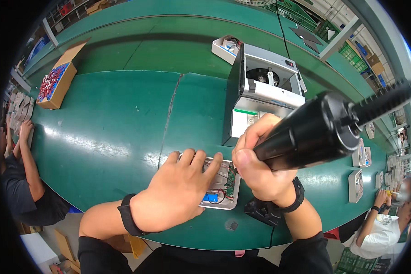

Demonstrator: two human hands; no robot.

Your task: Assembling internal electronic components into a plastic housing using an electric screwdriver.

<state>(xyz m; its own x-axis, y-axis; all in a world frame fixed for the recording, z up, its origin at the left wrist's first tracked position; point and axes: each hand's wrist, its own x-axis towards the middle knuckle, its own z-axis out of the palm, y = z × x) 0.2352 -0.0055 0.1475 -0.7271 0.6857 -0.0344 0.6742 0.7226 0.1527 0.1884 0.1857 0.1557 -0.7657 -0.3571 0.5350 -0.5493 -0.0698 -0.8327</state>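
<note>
My right hand (265,176) is wrapped round a thick black electric screwdriver (306,132), whose ribbed cable runs off to the upper right. Its tip is hidden behind my fingers. Beneath my left hand (171,196), which lies with fingers spread, is a shallow light-grey housing (227,207) on the green bench. A green circuit board (230,185), thin wires and a blue battery (211,197) show inside it. My left palm and fingers hide the left part of the housing. Both wrists wear black bands.
Just beyond my right hand stands a screw feeder (271,96), with another housing (226,49) behind it. A cardboard box (58,86) of small red and blue parts sits far left. More housings (355,186) lie at right. Co-workers sit on both sides. A black device (262,212) is near my right wrist.
</note>
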